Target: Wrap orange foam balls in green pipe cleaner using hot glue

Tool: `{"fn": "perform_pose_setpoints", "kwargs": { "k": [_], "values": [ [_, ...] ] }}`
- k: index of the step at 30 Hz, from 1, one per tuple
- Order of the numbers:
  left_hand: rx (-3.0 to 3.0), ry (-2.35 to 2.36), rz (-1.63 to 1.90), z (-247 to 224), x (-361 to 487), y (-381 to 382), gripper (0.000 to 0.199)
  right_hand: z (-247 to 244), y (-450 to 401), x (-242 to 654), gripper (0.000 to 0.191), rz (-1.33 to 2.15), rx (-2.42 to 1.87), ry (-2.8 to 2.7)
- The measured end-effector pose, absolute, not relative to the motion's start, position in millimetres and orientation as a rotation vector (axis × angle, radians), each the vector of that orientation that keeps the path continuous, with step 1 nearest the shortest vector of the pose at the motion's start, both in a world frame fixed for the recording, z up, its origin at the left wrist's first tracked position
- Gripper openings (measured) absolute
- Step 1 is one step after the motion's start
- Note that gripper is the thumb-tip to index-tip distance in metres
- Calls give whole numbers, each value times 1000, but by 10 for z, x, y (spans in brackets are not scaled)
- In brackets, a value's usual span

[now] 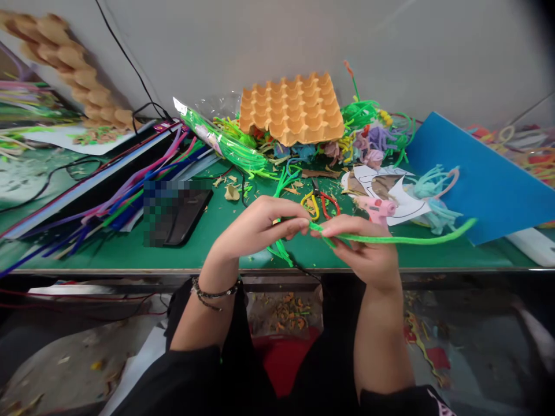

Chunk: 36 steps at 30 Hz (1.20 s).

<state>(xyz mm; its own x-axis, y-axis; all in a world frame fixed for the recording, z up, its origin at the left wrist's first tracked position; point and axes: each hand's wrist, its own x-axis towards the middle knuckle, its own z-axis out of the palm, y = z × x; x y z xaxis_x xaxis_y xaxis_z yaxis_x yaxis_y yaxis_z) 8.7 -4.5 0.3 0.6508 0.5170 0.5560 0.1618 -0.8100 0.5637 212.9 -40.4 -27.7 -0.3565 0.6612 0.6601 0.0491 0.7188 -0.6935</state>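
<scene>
A green desk (433, 257) carries everything, and a blue board (477, 179) leans to the right of the egg tray (295, 110). In front of that tray, the left hand (269, 222) closes its thumb and fingertips in a tight grip on one end of a fuzzy green stem (411, 238). The right hand (366, 254), front-right of the tray, pinches the stem just beside it, leaving the long end free. A pink tool (377, 207) sits front-right of the tray, and smaller pliers (322, 199) lie before it.
</scene>
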Motion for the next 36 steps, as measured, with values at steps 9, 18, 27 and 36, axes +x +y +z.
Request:
{"fn": "perform_pose_setpoints", "kwargs": {
  "k": [9, 18, 27, 36],
  "values": [
    [2513, 598, 1094, 76, 113, -123, 29, -303, -402, 1916, 16, 646, -514, -1577],
    [2920, 684, 1386, -57, 298, -190, 23, -258, -402, 1629, 14, 1146, -588, -837],
    [2325, 384, 1167, 53, 181, -157, 21, -312, -412, 1912, 4, 738, -597, -1431],
    [2237, 442, 1175, 102, 121, -204, 30, -235, -459, 1973, 24, 19, -640, -1733]
  ]
}}
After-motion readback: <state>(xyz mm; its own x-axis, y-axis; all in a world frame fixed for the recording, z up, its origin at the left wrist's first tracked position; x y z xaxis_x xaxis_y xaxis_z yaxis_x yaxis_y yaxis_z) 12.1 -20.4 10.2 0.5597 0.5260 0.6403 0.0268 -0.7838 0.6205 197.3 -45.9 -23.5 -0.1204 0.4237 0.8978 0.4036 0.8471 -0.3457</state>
